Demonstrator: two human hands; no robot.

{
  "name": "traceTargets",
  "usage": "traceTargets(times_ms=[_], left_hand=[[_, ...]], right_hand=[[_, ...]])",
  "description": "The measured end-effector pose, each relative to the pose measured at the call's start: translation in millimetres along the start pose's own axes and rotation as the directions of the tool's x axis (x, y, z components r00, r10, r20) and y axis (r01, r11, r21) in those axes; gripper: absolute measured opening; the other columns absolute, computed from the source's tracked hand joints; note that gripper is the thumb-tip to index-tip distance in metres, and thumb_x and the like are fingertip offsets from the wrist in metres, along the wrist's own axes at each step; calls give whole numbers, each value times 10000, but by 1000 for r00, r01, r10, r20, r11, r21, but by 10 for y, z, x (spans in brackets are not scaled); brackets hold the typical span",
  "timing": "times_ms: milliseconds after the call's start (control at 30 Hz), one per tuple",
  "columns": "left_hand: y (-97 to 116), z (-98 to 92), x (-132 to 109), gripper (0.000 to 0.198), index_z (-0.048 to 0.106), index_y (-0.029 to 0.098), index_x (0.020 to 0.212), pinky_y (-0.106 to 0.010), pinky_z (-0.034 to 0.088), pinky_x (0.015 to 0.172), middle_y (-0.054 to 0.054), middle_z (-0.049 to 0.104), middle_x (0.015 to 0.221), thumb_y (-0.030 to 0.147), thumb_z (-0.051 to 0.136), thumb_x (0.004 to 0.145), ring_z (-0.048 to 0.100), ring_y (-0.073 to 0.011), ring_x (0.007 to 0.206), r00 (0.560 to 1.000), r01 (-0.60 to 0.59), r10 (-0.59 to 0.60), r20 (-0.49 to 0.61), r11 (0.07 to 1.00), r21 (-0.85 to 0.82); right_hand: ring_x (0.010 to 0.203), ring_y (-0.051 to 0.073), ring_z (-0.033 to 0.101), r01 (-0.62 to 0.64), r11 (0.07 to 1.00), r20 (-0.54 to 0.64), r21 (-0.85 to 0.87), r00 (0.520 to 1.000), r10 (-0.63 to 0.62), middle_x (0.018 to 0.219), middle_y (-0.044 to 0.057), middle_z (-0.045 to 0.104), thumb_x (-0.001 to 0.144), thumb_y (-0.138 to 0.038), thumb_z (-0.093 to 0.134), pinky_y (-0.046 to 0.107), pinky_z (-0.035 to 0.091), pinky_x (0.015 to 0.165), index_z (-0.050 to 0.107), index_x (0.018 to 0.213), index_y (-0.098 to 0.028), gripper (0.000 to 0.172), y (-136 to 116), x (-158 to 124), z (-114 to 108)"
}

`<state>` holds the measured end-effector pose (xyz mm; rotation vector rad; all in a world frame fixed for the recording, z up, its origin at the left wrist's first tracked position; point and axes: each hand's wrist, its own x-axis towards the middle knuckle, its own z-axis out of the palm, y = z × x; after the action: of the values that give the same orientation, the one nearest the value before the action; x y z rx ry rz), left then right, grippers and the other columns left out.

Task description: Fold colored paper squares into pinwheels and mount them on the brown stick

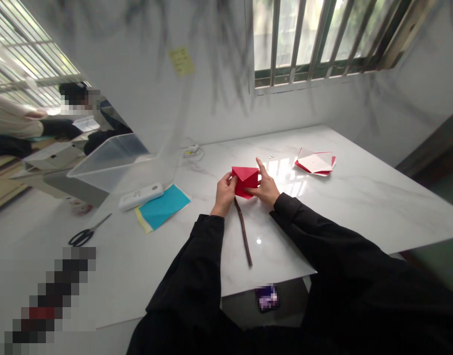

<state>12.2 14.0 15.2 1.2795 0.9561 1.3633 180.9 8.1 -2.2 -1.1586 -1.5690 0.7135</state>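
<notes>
A folded red paper with a triangular flap at its top is held between both hands, above the white marble-patterned table. My left hand grips its left edge, thumb on the front. At its right side, my right hand holds the lower edge with the thumb, while the index finger points up off the paper. A thin dark brown stick lies on the table just below the paper, its upper end close to my left hand.
Blue paper over yellow sheets and a white power strip lie left, with black scissors farther left. A clear plastic bin stands behind. Red and white papers lie at the back right. A person sits far left.
</notes>
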Motion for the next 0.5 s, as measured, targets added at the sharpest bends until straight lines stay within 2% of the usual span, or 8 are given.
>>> traceTargets(times_ms=[100,200,267,333,433,500], left_hand=[[15,18,-22,745,600,154,1341,-363,606,828,-127,758,1040,557,826,756,747,-251,905,1000,0,1,-24,1000,15],[19,19,-55,1108,392,258,1563,-338,608,795,-109,730,1129,386,953,616,740,-215,854,999,-22,27,-37,993,113],[4,14,-73,1230,319,312,1608,-310,605,764,-78,726,1108,276,970,565,732,-188,802,998,-42,48,-30,983,180],[-22,4,-75,1195,324,324,1610,-283,600,731,-47,731,1041,218,937,590,718,-164,751,997,-48,59,-43,975,215],[-58,-26,-41,1006,364,284,1593,-257,587,667,-28,740,941,217,834,706,699,-150,688,992,-45,71,-106,972,229],[-69,-60,-1,883,384,249,1575,-257,582,636,-32,746,903,238,760,776,696,-153,659,984,-38,76,-160,974,224]], right_hand=[[728,196,713,31,998,-51,-58,998,-34,1238,123,700,763,-273,730,378,626,765,302,1618,-246,957,-45,-9,16],[767,206,715,30,998,-96,-61,995,-36,1192,116,721,843,-280,622,382,617,783,374,1556,-226,757,-32,14,5],[793,213,714,10,999,-137,-38,990,-15,1175,117,730,873,-290,585,377,614,769,417,1501,-221,654,-14,35,-14],[756,201,703,-17,1000,-173,-1,985,17,1102,94,748,895,-307,562,354,609,723,471,1422,-229,541,1,57,-35],[654,175,673,-59,996,-193,70,979,72,877,30,744,920,-354,529,300,589,625,569,1205,-237,311,21,95,-64],[620,169,671,-102,984,-201,145,971,130,758,10,708,924,-385,519,284,582,588,579,1051,-228,212,45,126,-76]])
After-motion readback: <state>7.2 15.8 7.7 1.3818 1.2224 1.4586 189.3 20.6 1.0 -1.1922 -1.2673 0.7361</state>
